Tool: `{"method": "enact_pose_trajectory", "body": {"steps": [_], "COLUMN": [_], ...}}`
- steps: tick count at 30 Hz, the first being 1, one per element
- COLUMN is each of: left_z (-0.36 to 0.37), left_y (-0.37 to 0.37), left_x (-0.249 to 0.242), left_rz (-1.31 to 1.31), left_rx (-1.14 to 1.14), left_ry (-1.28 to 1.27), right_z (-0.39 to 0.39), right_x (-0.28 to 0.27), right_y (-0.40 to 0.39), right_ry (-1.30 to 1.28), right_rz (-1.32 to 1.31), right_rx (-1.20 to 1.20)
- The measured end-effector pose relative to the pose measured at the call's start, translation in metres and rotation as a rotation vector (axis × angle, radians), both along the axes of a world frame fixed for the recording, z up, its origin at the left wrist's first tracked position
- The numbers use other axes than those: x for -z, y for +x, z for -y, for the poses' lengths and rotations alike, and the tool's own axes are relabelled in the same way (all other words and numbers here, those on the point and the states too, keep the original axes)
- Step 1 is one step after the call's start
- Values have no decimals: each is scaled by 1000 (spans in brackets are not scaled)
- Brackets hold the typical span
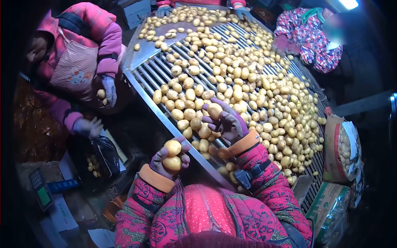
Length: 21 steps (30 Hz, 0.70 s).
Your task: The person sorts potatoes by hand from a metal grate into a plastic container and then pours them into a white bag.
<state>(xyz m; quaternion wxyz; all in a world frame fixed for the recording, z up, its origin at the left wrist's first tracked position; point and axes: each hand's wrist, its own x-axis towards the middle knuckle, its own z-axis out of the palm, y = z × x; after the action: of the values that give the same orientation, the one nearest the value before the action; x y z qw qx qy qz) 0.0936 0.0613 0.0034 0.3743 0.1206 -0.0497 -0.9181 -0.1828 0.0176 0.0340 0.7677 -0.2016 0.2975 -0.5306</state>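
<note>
Two potatoes (pixel 172 147) rest in my left hand (pixel 161 162), its gloved fingers curled round them just off the table's near edge. My right hand (pixel 232 126), in a purple glove, holds a single potato (pixel 214 110) between thumb and fingers above the roller table. Beneath and around it lies a broad spread of loose potatoes (pixel 237 91) on the metal rollers (pixel 155 76). A few of them sit close under my right wrist, partly hidden by the sleeve.
A co-worker (pixel 78 62) at left holds potatoes over a box with a black bag (pixel 105 155). Another person (pixel 308 37) stands at far right, a third at the far end. A filled sack (pixel 333 149) and a green-white carton (pixel 328 204) stand at right; a scale display (pixel 41 188) sits lower left.
</note>
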Motion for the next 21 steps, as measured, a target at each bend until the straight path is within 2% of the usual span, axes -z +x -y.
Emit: {"method": "enact_pose_trajectory", "body": {"steps": [2, 6, 8, 10, 12, 13, 16, 17, 18, 20, 21], "left_z": [5, 7, 10, 10, 9, 8, 5, 4, 4, -1, -6], "left_y": [-6, -15, -19, -22, -21, -19, -11, -8, -5, 2, 4], "left_x": [-2, -3, -6, -7, 2, 5, 8, 8, 10, 16, 14], "left_rz": [-83, -204, -215, -126, -145, -145, -91, -45, -43, 34, 71], "left_rx": [-4, -33, -42, -61, -75, -66, -59, -62, -69, -91, -100], "left_ry": [32, 146, 160, 137, 151, 168, 191, 194, 192, 230, 256], "right_z": [-6, -10, -14, -17, -6, 4, 25, 31, 34, 39, 41], "right_x": [3, 14, 11, 4, 10, 15, 28, 20, 20, 23, 28], "right_y": [1, 0, 3, 6, -2, -11, -17, -13, -4, 23, 43], "right_ry": [7, 8, 44, -16, -17, -56, -591, -727, -733, -666, -635], "right_rz": [137, 249, 226, -3, -260, -481, -1793, -1931, -1925, -1746, -1938], "right_rx": [-20, -47, -36, 59, 136, 166, 412, 464, 462, 38, -128]}}
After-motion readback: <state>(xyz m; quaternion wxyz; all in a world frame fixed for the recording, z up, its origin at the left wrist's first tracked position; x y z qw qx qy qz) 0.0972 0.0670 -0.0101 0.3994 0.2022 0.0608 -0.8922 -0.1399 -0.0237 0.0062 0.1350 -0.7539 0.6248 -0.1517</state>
